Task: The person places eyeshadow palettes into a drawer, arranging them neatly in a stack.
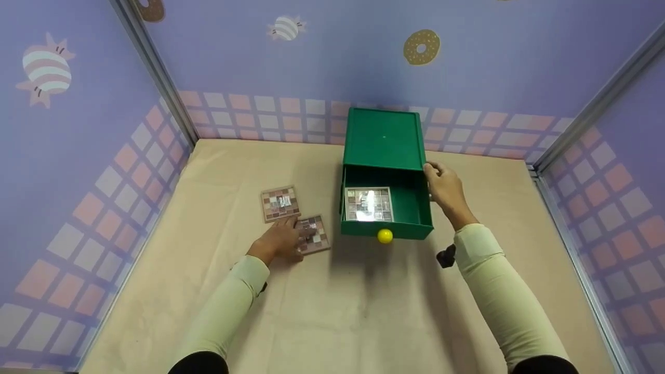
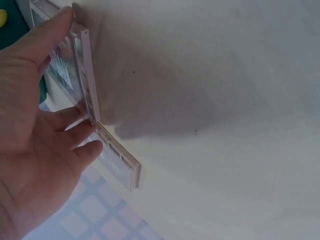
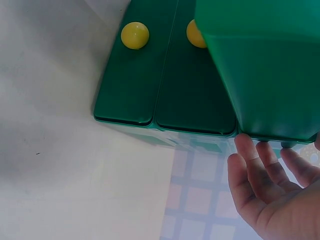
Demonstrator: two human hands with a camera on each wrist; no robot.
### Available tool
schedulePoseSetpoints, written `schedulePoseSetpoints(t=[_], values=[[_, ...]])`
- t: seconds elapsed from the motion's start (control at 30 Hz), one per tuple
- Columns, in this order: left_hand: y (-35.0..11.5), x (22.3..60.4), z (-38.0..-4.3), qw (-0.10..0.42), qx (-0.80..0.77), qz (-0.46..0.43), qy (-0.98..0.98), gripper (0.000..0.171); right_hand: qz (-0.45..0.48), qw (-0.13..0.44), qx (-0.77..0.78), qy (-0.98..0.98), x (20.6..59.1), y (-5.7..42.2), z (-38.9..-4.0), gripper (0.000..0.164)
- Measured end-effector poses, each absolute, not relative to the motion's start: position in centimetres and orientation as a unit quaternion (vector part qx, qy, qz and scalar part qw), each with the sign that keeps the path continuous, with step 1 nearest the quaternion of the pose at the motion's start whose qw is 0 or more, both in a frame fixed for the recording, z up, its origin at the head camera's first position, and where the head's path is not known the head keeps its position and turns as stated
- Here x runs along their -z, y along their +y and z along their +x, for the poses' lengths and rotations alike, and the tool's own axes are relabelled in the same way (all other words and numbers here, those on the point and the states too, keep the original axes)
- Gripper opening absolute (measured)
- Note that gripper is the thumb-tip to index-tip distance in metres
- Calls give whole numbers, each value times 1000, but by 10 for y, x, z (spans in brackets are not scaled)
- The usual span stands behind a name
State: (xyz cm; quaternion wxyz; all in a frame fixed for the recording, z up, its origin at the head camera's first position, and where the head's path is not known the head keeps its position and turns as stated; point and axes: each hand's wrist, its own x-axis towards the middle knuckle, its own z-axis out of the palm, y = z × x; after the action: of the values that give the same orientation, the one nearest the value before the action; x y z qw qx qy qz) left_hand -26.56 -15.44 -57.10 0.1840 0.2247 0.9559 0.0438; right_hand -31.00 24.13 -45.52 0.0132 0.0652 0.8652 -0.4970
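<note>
My left hand reaches over an eyeshadow palette of square pans on the table. In the left wrist view its thumb lies at one end of that palette and its fingers at the other, gripping it. A second palette lies just beyond, near the fingertips. My right hand rests its fingertips against the right side of a green drawer cabinet. The top drawer is pulled out, with a third palette, shiny with glare, on its left side. A yellow knob sits on the drawer front.
Two lower drawers with yellow knobs stay closed beneath the pulled-out one. The cabinet stands near the back wall. A light cloth covers the table, and patterned panels enclose its sides.
</note>
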Motion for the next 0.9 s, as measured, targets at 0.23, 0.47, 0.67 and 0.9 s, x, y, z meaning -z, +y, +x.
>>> schedulePoseSetpoints(t=[0.23,0.47,0.67,0.9], values=[[-152,569,-266,173,-41,216,960,77,63,6,490,870,455,242,-310,58],[-153,573,-267,165,-71,210,961,78,64,7,495,866,455,241,-311,57],[-158,579,-269,128,-87,234,960,78,64,12,505,861,456,239,-310,54],[-167,570,-270,107,-118,231,960,82,69,13,508,858,456,241,-310,56]])
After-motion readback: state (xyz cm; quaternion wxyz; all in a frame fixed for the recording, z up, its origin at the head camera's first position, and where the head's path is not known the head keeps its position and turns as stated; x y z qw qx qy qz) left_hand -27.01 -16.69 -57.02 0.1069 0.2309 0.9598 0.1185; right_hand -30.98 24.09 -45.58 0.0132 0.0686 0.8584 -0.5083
